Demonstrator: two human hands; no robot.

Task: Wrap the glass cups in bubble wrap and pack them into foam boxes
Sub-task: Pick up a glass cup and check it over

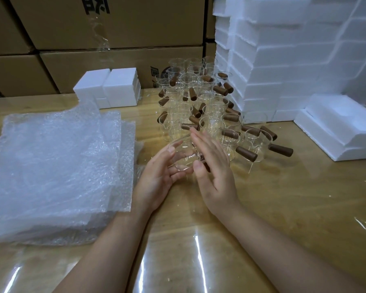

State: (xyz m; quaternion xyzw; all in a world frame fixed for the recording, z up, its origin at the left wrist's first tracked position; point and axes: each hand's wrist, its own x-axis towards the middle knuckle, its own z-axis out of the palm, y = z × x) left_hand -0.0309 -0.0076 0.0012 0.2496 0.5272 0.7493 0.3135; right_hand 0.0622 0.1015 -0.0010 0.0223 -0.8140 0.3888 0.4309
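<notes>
Left hand (156,176) is cupping a wooden-handled glass cup (184,159) at centre, fingers curling round it; right hand (213,166) is pressing flat-fingered against its side. Bubble wrap stack (51,166) is lying at 9 o'clock. Risk: the slick glass slipping onto the counter (283,197) or into the cup cluster (199,98) at 12 o'clock, chipping rims

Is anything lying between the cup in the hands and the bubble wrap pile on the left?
Nothing visible does. The glass cup sits between the left hand and right hand, just right of the bubble wrap pile. Only a strip of table separates them. The other cups stand behind it.
</notes>
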